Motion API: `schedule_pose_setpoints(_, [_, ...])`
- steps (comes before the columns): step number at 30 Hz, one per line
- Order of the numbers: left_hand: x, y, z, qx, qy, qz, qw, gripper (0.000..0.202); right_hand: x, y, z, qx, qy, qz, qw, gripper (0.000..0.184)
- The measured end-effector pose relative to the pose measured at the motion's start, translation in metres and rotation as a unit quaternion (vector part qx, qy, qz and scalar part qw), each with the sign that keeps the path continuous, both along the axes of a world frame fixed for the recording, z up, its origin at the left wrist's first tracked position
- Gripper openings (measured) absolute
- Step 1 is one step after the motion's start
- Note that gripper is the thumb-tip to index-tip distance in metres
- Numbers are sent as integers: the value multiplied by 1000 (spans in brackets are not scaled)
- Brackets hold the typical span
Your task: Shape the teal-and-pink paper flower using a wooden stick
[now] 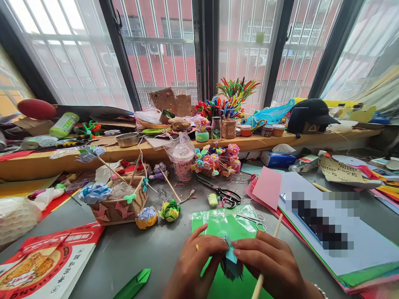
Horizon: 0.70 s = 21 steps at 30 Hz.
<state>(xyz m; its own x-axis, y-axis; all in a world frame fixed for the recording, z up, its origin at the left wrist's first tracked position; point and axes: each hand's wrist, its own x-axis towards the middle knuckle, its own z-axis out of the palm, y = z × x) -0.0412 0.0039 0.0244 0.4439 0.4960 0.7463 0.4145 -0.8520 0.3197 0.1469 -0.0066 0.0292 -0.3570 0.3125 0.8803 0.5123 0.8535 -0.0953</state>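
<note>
Between the fingertips of both hands is a small light-blue folded-paper piece [231, 258] with layered points, its underside darker. My left hand [196, 259] pinches its left side; a gold ring is on one finger and the index finger sticks up. My right hand [269, 259] pinches the other side, and a thin wooden stick [278, 226] passes through its fingers at a slant. Beneath the hands lies a green paper pack [208, 226] in clear plastic. Small scissors [257, 220] rest on its far right corner. A folded green paper strip [134, 284] lies left of my hands.
Folded-paper flowers [170, 211] and a cardboard box [120, 207] stand at the left. Black-handled scissors [222, 193] lie farther back, before crocheted flowers [215, 160] and a lidded pink cup [183, 162]. Coloured paper sheets [368, 236] fill the right; a red-and-white bag [40, 265] lies left.
</note>
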Motion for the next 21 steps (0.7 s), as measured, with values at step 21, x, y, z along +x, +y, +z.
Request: schedule_pose_setpoints(21, [-1,-5,-9,-211,-55,12,976,22,-1,1,0,-295,69,21,953,18])
